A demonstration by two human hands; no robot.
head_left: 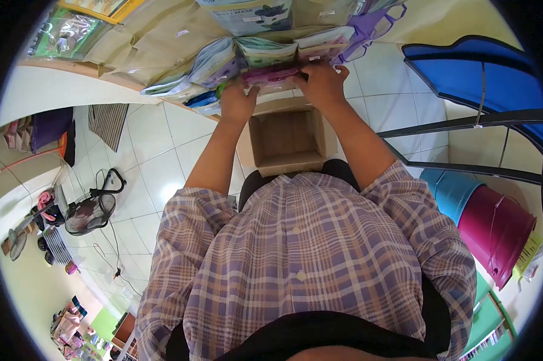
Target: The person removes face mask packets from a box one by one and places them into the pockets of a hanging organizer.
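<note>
A pink packet [273,76] lies at the front of the hanging display, between my two hands. My left hand [238,103] is closed at its left end, beside a small green item [221,89]. Gripping the right end is my right hand [323,87], its fingers bent over the edge. Just behind are upright sheet-mask packets: a green stack [266,53], a pink-white stack [327,45] and a blue-purple stack [214,60]. Blue packets [202,99] sit left of my left hand. An open cardboard box [286,141] stands below my hands, its inside bare.
A purple strap-like holder [368,30] hangs at the right of the display. Blue black-edged panels [476,72] stand at right, above teal [449,189] and magenta buckets [497,231]. A fan [91,213] with a loose cord is on the tiled floor at left.
</note>
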